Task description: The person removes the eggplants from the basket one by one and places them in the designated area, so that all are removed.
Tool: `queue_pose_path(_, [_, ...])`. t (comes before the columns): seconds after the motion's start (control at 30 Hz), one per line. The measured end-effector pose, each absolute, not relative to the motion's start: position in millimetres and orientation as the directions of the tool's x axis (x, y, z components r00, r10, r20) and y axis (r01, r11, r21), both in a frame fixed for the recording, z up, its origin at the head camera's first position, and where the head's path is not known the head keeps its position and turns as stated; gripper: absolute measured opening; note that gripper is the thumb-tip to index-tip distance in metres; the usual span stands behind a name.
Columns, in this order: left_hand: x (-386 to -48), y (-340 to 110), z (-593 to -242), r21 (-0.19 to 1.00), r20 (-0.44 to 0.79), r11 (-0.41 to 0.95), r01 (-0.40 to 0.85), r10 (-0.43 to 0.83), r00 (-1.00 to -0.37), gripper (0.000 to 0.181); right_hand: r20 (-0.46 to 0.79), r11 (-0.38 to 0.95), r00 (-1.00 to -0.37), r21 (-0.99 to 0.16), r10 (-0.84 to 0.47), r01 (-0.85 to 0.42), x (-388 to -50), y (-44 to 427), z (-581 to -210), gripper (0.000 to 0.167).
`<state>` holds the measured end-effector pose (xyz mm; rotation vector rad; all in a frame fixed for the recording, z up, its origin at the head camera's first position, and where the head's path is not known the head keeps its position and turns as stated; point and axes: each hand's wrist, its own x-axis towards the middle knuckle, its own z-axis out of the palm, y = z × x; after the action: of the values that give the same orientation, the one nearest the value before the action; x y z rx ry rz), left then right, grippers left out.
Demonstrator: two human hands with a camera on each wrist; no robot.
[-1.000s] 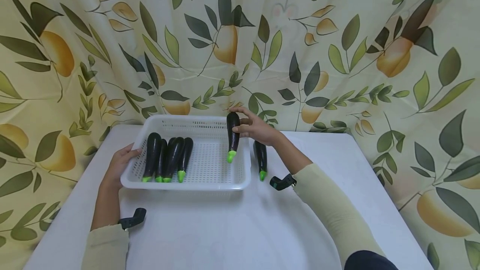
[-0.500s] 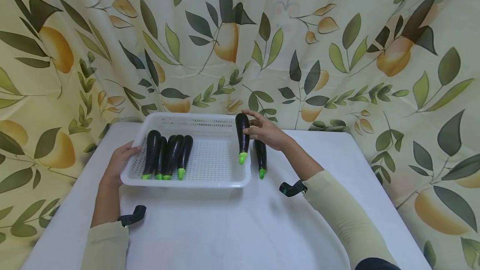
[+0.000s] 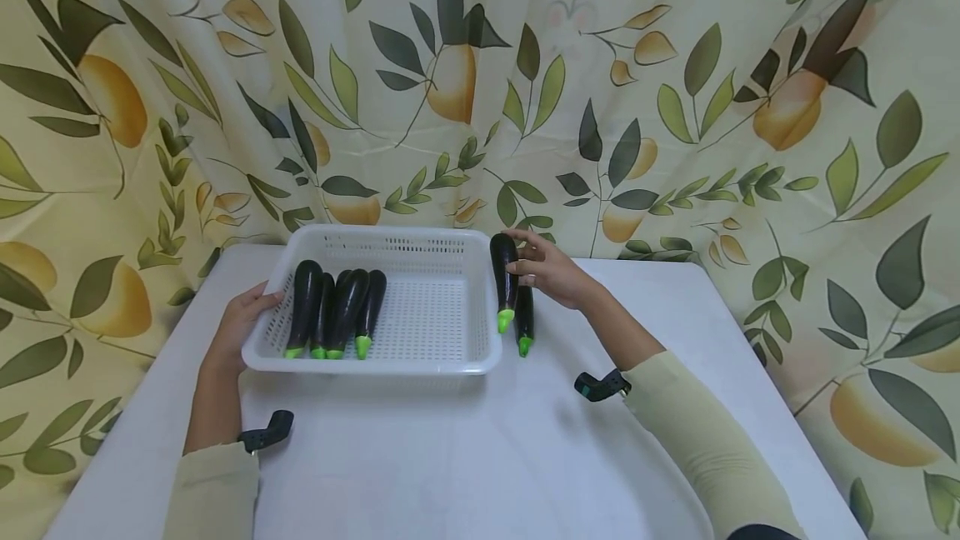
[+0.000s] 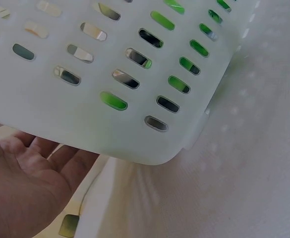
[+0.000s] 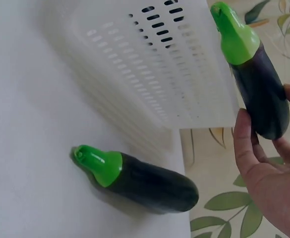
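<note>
Several dark eggplants with green tips lie side by side in the left half of a white perforated basket (image 3: 420, 367). My left hand (image 3: 238, 327) grips the basket's left rim, the thumb over the edge; in the left wrist view its fingers (image 4: 60, 163) reach under the basket wall (image 4: 50, 109). Just beyond the right rim, my right hand (image 3: 555, 272) holds an eggplant (image 3: 503, 273) between thumb and fingers, green tip toward me. Another eggplant (image 3: 526, 323) lies on the table beside the basket, partly behind the held one; the right wrist view shows it whole (image 5: 152, 186).
The basket stands toward the back of a white-covered table (image 3: 420, 457). Behind it hangs a curtain (image 3: 525, 107) printed with leaves and fruit. A small black device (image 3: 602, 386) is on the right wrist, another (image 3: 267, 432) on the left.
My right hand has moved right with its eggplant, from over the basket's right part to just outside the right rim. The left hand has stayed on the basket.
</note>
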<state>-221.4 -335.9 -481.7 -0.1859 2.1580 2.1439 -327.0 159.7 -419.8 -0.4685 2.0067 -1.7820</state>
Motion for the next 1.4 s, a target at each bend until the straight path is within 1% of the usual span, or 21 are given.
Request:
queue_pose_path(0.2, [-220.9,-335.9,-480.6,0.988,-0.157,-0.001,-0.157,-0.021,-0.987,0.065,-0.095,0.148,-0.861,-0.989,-0.500,0.023,-327.5,170.9,-423.4,0.069])
queue_pose_path(0.5, [-222.6,-336.3,-484.8,0.988,-0.154,-0.009,-0.154,-0.016,-0.988,0.064,-0.138,0.096,-0.867,-0.990,-0.478,0.105,-332.3,195.2,-435.0,0.069])
queue_pose_path(0.8, [-220.5,-335.8,-484.3,0.990,-0.142,-0.002,-0.142,-0.020,-0.990,0.064,-0.167,0.138,-0.878,-0.984,-0.449,0.116,-334.7,208.2,-441.1,0.072])
queue_pose_path(1.17, [-222.9,-333.8,-482.4,0.986,-0.158,0.040,-0.159,-0.030,-0.987,0.064,-0.201,0.146,-0.889,-0.977,-0.412,0.153,-338.6,223.4,-456.6,0.074])
queue_pose_path(1.4, [-220.4,-335.1,-482.1,0.993,-0.120,-0.014,-0.119,-0.016,-0.993,0.065,-0.249,0.210,-0.889,-0.961,-0.384,0.179,-341.4,229.7,-467.1,0.075])
